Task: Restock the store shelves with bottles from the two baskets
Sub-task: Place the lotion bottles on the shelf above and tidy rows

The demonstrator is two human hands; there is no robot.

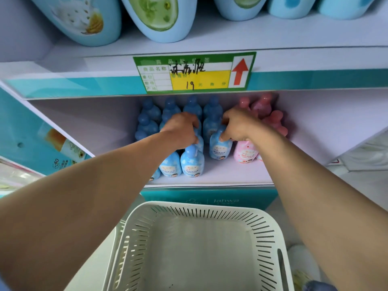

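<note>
Head view, the only one supplied: the left hand (182,129) reaches into the lower shelf (220,177), its fingers curled down over the top of the left-held bottle (199,142), a blue one standing behind the front blue bottles (192,160). The back of the hand hides most of the grip. The right hand (237,127) pinches the cap end of the right-held bottle (220,148), also blue, which stands upright on the shelf just beside the pink bottles (245,153). Further blue bottles fill the rows behind. The white basket (189,206) sits below the shelf front, and its visible interior holds no bottles. A second basket cannot be made out; a pale shape at lower right is unclear. A green price tag (193,72) hangs on the shelf edge above, under the large bottles (159,17). Judgement: the step in hand is seating two blue bottles in their rows. The next move calls for both hands to let go without tipping the neighbours, then a fresh supply, since this basket appears spent.
</note>
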